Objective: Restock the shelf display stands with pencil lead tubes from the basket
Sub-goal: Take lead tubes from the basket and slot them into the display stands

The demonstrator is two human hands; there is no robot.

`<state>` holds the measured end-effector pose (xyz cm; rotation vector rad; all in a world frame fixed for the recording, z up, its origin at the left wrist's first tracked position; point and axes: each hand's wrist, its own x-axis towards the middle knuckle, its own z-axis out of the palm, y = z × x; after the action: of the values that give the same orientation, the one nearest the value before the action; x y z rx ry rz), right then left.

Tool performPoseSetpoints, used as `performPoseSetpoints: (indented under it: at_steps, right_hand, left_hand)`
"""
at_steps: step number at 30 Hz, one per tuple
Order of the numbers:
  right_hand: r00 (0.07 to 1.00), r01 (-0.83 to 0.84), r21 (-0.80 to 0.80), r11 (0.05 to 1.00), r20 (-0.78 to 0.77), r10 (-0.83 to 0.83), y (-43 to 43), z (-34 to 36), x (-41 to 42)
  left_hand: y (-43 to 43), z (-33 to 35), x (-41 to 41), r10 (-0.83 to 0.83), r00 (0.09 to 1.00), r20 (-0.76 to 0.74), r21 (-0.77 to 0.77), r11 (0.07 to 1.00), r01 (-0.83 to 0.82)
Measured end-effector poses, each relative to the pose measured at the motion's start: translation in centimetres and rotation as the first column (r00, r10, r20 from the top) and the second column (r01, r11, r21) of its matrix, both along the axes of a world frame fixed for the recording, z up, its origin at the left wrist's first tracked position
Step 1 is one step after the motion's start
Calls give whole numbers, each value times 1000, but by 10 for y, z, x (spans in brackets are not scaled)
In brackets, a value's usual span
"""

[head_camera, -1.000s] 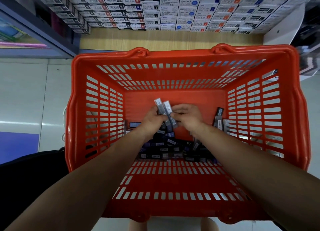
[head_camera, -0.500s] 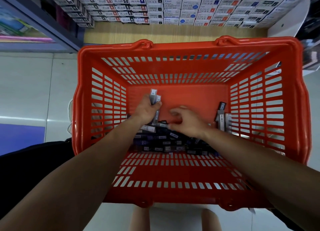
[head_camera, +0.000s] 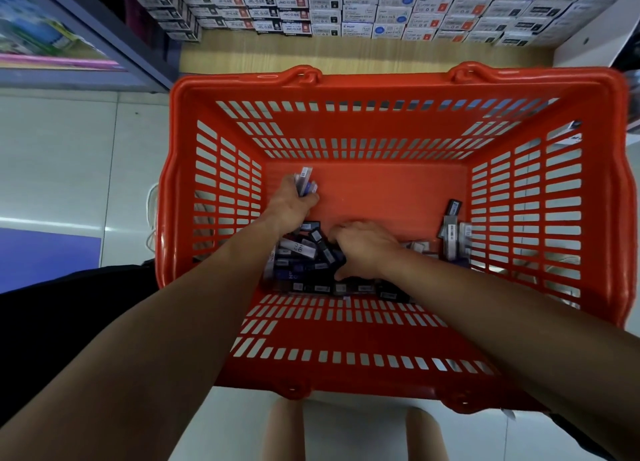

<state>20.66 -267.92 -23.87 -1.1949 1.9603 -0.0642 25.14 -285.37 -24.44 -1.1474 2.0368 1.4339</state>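
Since earlier, right hand [head_camera: 367,249] dropped onto the tube pile [head_camera: 304,258] at the basket [head_camera: 381,83] near wall, grip unclear; left hand [head_camera: 291,206] clutches a tube bundle [head_camera: 305,183] toward the basket's left wall.

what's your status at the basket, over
Left hand grips a few lead tubes. Right hand down in the loose tube pile, grasp unclear. Basket open, nothing blocking.

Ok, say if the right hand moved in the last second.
Yes: the right hand shifted toward the near wall of the basket, down onto the loose tubes.
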Motion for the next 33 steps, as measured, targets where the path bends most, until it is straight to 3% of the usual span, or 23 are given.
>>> performPoseSetpoints:
  at_steps: [6,17,22,26,29,33]
  right_hand:
    - [999,-41,64,997,37,38,10,4,7]
    - [941,252,86,964,212,-265,40,6,-4]
    - [968,133,191,972,185,-169,53,7,-10]
    - [943,203,223,953,219,-252,57,6,-14]
    - [817,455,177,873,307,-488,60,10,-29]
    - [471,833,83,547,413,-779,60,21,-56]
  left_hand:
    - [-1,1,1,-12,1000,-18,30,999,13]
    - [6,6,0,26,999,-32,45,999,-25]
    - [19,9,3,12,999,-32,142,990,-8]
    - [32,10,5,20,999,-40,186,983,-13]
    - [39,10,8,39,998,-43,260,965,-26]
    - [46,8,12,-4,997,-82,323,946,30]
